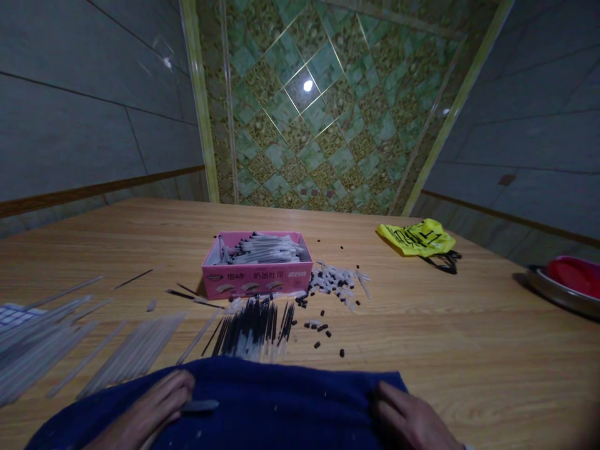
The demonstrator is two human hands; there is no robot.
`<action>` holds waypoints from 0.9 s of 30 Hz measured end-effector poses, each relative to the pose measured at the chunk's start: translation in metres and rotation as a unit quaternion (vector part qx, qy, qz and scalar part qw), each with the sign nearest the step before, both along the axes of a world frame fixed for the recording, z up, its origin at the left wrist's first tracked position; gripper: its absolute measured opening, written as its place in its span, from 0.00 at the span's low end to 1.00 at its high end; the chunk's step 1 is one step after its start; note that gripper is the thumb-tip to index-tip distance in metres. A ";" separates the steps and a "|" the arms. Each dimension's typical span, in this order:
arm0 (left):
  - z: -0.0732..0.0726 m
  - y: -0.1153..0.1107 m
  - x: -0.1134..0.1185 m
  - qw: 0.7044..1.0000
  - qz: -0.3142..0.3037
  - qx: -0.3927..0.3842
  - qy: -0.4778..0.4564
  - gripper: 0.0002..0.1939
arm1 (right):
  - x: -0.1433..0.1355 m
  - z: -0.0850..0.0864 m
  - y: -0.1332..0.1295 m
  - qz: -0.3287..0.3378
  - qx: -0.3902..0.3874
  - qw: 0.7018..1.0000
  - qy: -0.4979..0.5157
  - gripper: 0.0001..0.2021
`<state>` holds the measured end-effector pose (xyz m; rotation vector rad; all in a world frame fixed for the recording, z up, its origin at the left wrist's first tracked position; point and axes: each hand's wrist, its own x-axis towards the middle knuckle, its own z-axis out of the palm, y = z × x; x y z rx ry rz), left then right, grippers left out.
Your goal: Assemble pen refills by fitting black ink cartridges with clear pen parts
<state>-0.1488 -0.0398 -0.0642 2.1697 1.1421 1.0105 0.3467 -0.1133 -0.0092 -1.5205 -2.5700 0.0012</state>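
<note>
A dark blue cloth [281, 400] stretches across the near table edge. At its left part, my left hand [162, 403] has curled fingers closed on the fabric. A small grey piece [200, 406] lies on the cloth by those fingertips. My right hand [412, 415], somewhat blurred, grips the right corner of the cloth. Just beyond the cloth lies a row of black pen refills [250, 328]. Behind them stands a pink box [257, 281] holding a heap of white pens [269, 248]. Clear pen barrels [134, 350] are laid out on the left.
Small clear and black pen parts [332, 278] are scattered right of the box, with loose black plugs [342, 353] nearer me. A yellow bag [417, 237] with black handles lies at the back right. A metal tray [567, 290] holds something red. Tiled walls surround the wooden table [469, 337].
</note>
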 end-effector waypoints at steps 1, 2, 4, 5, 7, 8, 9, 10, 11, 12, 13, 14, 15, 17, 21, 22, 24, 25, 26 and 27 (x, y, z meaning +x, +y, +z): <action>0.006 -0.001 0.004 0.999 0.001 -0.036 -0.040 0.18 | -0.002 0.013 0.013 -0.007 0.000 1.000 -0.011 0.10; 0.012 -0.003 0.007 0.994 0.009 -0.069 -0.083 0.16 | -0.004 0.025 0.026 -0.010 0.001 1.000 -0.019 0.10; 0.019 -0.008 0.012 0.985 0.027 -0.111 -0.126 0.13 | -0.009 0.046 0.048 -0.007 -0.018 0.999 -0.035 0.10; 0.022 -0.010 0.014 0.985 0.036 -0.115 -0.123 0.13 | -0.014 0.055 0.055 -0.018 -0.024 0.998 -0.050 0.08; 0.025 -0.013 0.014 0.988 0.060 -0.112 -0.085 0.15 | -0.027 0.072 0.063 -0.031 -0.024 0.996 -0.083 0.06; 0.026 -0.014 0.014 0.989 0.073 -0.114 -0.063 0.15 | -0.037 0.080 0.064 -0.038 -0.013 0.995 -0.095 0.05; 0.028 -0.015 0.015 0.987 0.088 -0.123 -0.045 0.15 | -0.049 0.088 0.063 -0.029 -0.006 0.996 -0.089 0.06; 0.031 -0.015 0.016 0.985 0.103 -0.138 -0.034 0.15 | -0.063 0.094 0.062 -0.016 -0.003 0.998 -0.066 0.06; 0.035 -0.016 0.019 0.981 0.118 -0.154 -0.028 0.16 | -0.078 0.097 0.059 0.005 0.002 0.999 -0.037 0.06; 0.040 -0.016 0.023 0.976 0.136 -0.167 -0.029 0.16 | -0.093 0.096 0.057 0.034 -0.002 0.999 -0.007 0.05; 0.046 -0.017 0.029 0.971 0.158 -0.174 -0.036 0.16 | -0.108 0.090 0.055 0.069 -0.019 0.997 0.023 0.07; 0.053 -0.017 0.038 0.968 0.176 -0.175 -0.041 0.17 | -0.121 0.080 0.052 0.091 -0.033 0.994 0.048 0.13; 0.061 -0.018 0.048 0.965 0.191 -0.169 -0.057 0.18 | -0.134 0.065 0.050 0.093 -0.034 0.993 0.060 0.24; 0.077 -0.020 0.073 0.951 0.212 -0.189 -0.125 0.17 | -0.155 0.026 0.045 0.062 -0.018 0.997 0.044 0.34; 0.105 -0.016 0.129 0.888 0.105 -0.297 -0.334 0.13 | -0.182 -0.039 0.036 0.028 -0.044 0.998 0.020 0.07; 0.108 -0.012 0.141 0.851 0.111 -0.310 -0.409 0.11 | -0.185 -0.045 0.034 0.022 -0.063 0.998 0.017 0.06; 0.110 -0.002 0.159 0.775 0.097 -0.341 -0.523 0.05 | -0.187 -0.040 0.034 0.008 -0.102 0.995 0.007 0.08; 0.109 0.004 0.165 0.732 0.104 -0.348 -0.576 0.03 | -0.185 -0.032 0.034 0.002 -0.120 0.993 0.002 0.08; 0.106 0.011 0.170 0.685 0.107 -0.360 -0.624 0.06 | -0.183 -0.021 0.035 0.001 -0.133 0.991 0.001 0.07; 0.102 0.017 0.173 0.638 0.108 -0.375 -0.664 0.09 | -0.180 -0.009 0.037 0.004 -0.142 0.990 0.000 0.05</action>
